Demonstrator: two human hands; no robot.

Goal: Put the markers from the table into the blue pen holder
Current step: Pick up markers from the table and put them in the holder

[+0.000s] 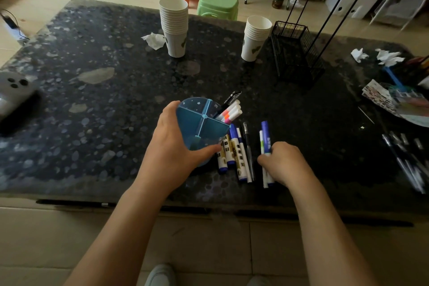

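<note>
The blue pen holder (197, 118), split into compartments, stands near the table's front edge, and my left hand (173, 146) is wrapped around its side. Its right compartment holds several markers (231, 111) with white caps and a black pen. Right of the holder, several blue-and-white markers (234, 153) and a black pen (248, 146) lie side by side on the table. Further right, my right hand (284, 162) is closed on two markers (265, 139), one blue-capped and one thin white, which still rest on the table.
The dark speckled table (104, 100) carries two stacks of paper cups (175, 28) (254, 37), a black wire basket (294, 51), crumpled tissues (154, 39), and clutter with more pens (408, 165) at the right. A grey device (14, 93) sits at the left edge.
</note>
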